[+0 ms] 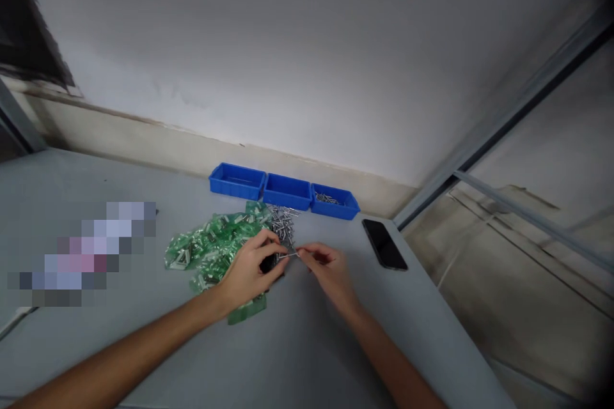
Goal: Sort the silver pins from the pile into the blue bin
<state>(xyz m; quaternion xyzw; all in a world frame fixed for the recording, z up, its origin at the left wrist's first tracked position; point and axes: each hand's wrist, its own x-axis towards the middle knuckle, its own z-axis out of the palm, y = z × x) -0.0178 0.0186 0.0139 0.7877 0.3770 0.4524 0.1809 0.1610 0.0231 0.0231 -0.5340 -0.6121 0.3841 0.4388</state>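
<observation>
Between my two hands lies a thin metal rod (289, 255), roughly level. My left hand (254, 265) pinches its left end between thumb and fingers, and a small dark item shows under that palm, too hidden to name. The fingertips of my right hand (329, 268) close on the rod's right end. Just beyond my hands is a loose pile of small metal pins (283, 225). Green plastic bags (211, 246) with small pieces in them spread to the left, partly under my left hand.
Three blue bins (288, 193) stand in a row near the wall; the right one holds metal pieces. A black phone (384, 244) lies at the right edge of the grey table (158, 345). A blurred-out object (91, 246) lies at the left. Metal frame bars rise at the right.
</observation>
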